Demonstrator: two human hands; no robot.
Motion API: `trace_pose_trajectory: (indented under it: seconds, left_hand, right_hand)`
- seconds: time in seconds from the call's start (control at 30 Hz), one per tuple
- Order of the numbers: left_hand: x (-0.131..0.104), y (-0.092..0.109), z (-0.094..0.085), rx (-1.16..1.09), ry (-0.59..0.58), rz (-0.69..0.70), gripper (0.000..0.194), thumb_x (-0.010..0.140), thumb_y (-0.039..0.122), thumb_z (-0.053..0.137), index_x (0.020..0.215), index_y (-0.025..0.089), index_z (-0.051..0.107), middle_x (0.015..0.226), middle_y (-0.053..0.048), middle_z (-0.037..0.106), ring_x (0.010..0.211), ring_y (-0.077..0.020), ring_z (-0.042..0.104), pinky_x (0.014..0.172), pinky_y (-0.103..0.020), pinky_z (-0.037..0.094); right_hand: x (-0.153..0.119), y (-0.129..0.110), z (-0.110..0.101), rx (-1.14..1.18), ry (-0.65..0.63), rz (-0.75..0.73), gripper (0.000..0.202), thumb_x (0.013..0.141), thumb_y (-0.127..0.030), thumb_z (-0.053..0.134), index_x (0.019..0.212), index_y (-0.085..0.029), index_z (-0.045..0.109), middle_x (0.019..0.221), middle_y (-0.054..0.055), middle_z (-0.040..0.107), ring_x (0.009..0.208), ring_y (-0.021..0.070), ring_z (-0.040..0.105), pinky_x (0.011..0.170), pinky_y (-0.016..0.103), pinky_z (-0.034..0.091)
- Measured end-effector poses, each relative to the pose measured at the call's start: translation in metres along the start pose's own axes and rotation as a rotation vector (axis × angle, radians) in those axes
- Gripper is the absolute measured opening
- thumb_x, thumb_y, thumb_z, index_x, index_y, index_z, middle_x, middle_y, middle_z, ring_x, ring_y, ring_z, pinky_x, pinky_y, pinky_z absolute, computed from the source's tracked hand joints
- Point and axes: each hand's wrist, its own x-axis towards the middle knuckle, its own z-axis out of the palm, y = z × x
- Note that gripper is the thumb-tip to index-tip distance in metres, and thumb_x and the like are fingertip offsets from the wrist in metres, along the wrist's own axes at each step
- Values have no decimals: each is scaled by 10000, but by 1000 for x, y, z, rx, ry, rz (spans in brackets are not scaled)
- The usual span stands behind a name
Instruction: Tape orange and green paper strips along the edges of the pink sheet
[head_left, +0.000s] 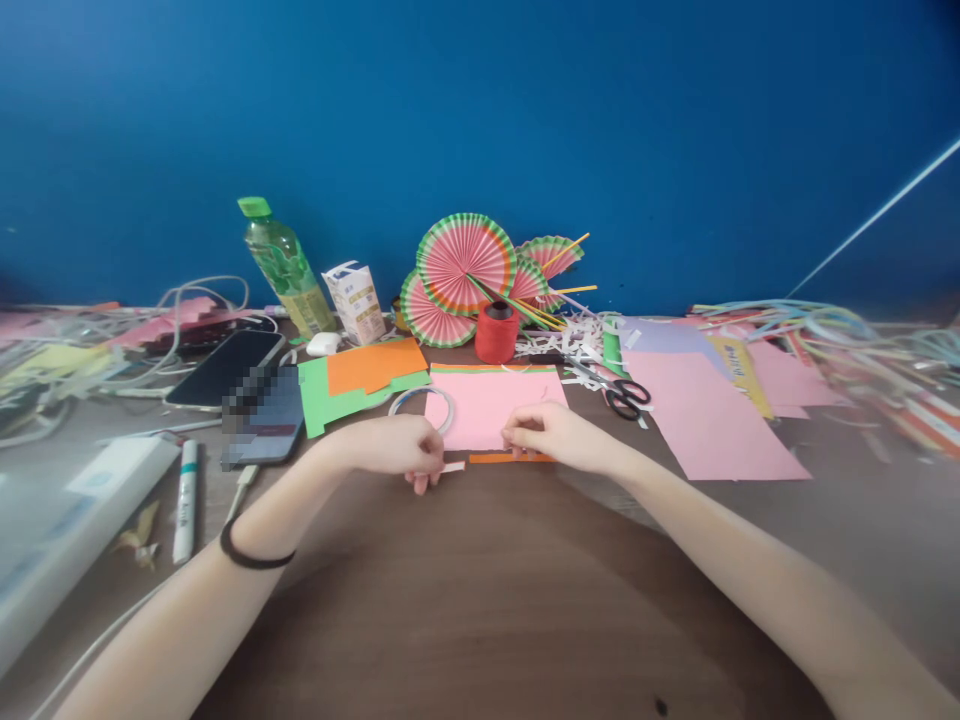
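Note:
A pink sheet (pixel 480 400) with a green and orange strip along its far edge lies in the middle of the table. My left hand (pixel 405 448) is closed at its near left corner, with a small white strip (pixel 454 467) at the fingertips. A roll of tape (pixel 448 410) lies partly behind that hand, over the sheet's left side. My right hand (pixel 536 432) rests on the sheet's near right part, fingers pinched together; what they hold, if anything, is too small to make out. Just below the sheet's near edge runs a narrow orange strip (pixel 487 459).
Behind the sheet stand a red spool (pixel 496 333) and pleated paper fans (pixel 466 262). Scissors (pixel 627 397) and pink paper (pixel 712 420) lie right; green paper (pixel 319 398), phones (pixel 225 370), a marker (pixel 185 505), a carton (pixel 357 302) and a bottle (pixel 289 270) are left.

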Motion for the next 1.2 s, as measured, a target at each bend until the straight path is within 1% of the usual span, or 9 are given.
trace_pose_trajectory:
  seconds: [0.1, 0.3, 0.43, 0.53, 0.7, 0.83, 0.93, 1.03, 1.2]
  left_hand:
    - [-3, -6, -3, 86, 34, -94, 214, 655, 314, 542, 517, 169, 616, 481, -24, 630, 483, -135, 543, 476, -206, 335]
    - [-5, -5, -7, 281, 225, -247, 363, 596, 447, 602, 356, 184, 529, 399, -27, 567, 425, -144, 467, 472, -247, 261]
    - [-8, -8, -13, 426, 393, -312, 281, 555, 413, 636, 407, 191, 549, 463, -30, 556, 493, -162, 464, 500, -258, 231]
    - [-7, -11, -14, 437, 519, -212, 185, 584, 384, 615, 574, 202, 586, 602, -24, 575, 567, -166, 475, 519, -255, 232]
    - [1, -14, -5, 452, 462, -11, 85, 611, 152, 491, 671, 185, 541, 717, -24, 570, 617, -147, 472, 521, -244, 253]
    - [5, -16, -2, 484, 459, 10, 97, 617, 124, 451, 658, 181, 518, 699, -25, 566, 606, -142, 476, 515, -244, 264]
    - [4, -11, -3, 358, 511, 38, 97, 681, 197, 443, 690, 190, 539, 723, -13, 599, 640, -148, 514, 552, -241, 320]
    - [0, 0, -3, 149, 542, 113, 135, 717, 264, 454, 758, 194, 562, 776, -1, 628, 678, -146, 554, 608, -241, 383]
    - [-2, 16, -1, -99, 562, 191, 137, 704, 265, 504, 790, 173, 559, 793, -4, 629, 693, -137, 569, 624, -239, 422]
  right_hand:
    - [0, 1, 0, -36, 14, 10, 195, 782, -292, 478, 716, -140, 582, 662, 26, 616, 584, 113, 538, 538, 223, 413]
    - [-1, 1, 0, -151, 43, 18, 207, 777, -298, 477, 702, -145, 594, 588, 1, 578, 546, 104, 512, 516, 211, 370]
    - [-1, 2, 0, -169, 49, 24, 209, 778, -304, 474, 707, -148, 594, 559, -15, 551, 514, 92, 480, 507, 205, 351]
    - [-1, 1, -1, -189, 63, 28, 215, 783, -306, 467, 704, -150, 592, 558, -20, 540, 496, 86, 464, 502, 205, 342]
    - [0, -1, 0, -208, 77, 13, 199, 781, -276, 471, 696, -144, 593, 569, -14, 544, 513, 89, 471, 513, 209, 346]
    - [-1, -2, 0, -202, 90, 1, 199, 785, -274, 467, 695, -145, 587, 591, -7, 551, 541, 97, 484, 527, 218, 360]
    - [-2, -4, 2, -157, 127, -49, 171, 790, -273, 468, 738, -153, 578, 656, 3, 571, 598, 107, 506, 571, 234, 397]
    - [-2, -5, 8, -93, 240, -155, 121, 779, -234, 491, 856, -172, 561, 861, 36, 583, 721, 123, 541, 654, 262, 447]
    - [-3, -6, 18, -67, 359, -397, 341, 770, -150, 492, 1100, -231, 467, 1142, 77, 444, 937, 154, 535, 797, 325, 479]
